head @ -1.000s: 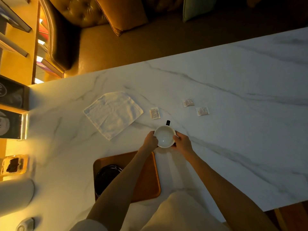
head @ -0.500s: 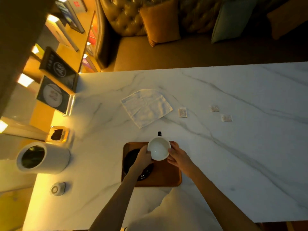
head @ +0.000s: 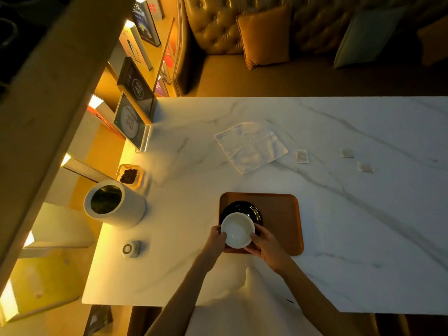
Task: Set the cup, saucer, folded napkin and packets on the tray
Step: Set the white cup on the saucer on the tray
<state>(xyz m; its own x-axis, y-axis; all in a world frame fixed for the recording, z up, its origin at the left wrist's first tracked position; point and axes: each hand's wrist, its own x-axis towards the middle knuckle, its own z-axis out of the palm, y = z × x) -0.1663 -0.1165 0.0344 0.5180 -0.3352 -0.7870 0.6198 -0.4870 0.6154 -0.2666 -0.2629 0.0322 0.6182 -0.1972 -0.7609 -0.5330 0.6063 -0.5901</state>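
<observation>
head view, and both hands are on the white cup [head: 237, 230]. the left hand [head: 216, 238] cradles its left side, the right hand [head: 265, 246] wraps the right side, each curled close around the rim and wall, holding the cup between them. the cup sits over the near edge of the dark saucer [head: 242, 210], which is already on the wooden tray [head: 281, 219], in the tray's left half. whether the cup is touching the saucer or just above it cannot be told from this angle.

so the score, as a reading of the layout: saucer done, cup nearly done, it looks off-centre toward the person and probably wants settling into the middle of the saucer. the napkin [head: 251, 146] lies flat on the marble surface [head: 363, 226], beyond the tray, and looks spread open rather than folded. three packets are out on the surface too: one packet [head: 301, 156] just beside the napkin's right corner, a second packet [head: 346, 153] and a third packet [head: 364, 166] farther right, near each other. the right half of the tray is bare wood, room enough for all of that.

off to the left, a white canister [head: 114, 204] stands well clear of the action.
</observation>
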